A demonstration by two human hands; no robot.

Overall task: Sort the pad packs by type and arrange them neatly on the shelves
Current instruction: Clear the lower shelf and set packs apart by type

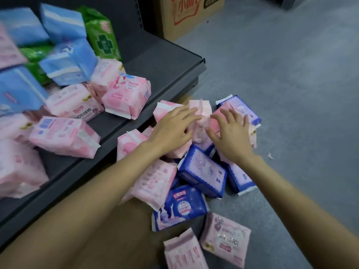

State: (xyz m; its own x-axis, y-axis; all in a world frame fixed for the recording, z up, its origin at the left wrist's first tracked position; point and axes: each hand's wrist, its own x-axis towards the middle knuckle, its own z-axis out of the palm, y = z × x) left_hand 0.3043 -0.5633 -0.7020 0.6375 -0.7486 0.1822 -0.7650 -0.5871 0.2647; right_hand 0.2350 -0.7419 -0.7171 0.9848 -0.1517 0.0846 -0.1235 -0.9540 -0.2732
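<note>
A heap of pad packs lies on the grey floor beside the low dark shelf (161, 61): pink packs (153, 181) and dark blue packs (202, 171). My left hand (172, 127) and my right hand (231, 133) reach over the far end of the heap with fingers spread. Between them stands a pink pack (201, 113); the left fingertips touch it, and the right hand hovers over or rests on another pink pack. On the shelf lie several pink packs (126, 96), light blue packs (68, 65) and green packs (101, 33), jumbled together.
A cardboard box (190, 14) stands on the floor behind the shelf's end. Open grey floor (291, 74) stretches to the right of the heap. A small white scrap (270, 155) lies on the floor by my right wrist. The shelf's right half is bare.
</note>
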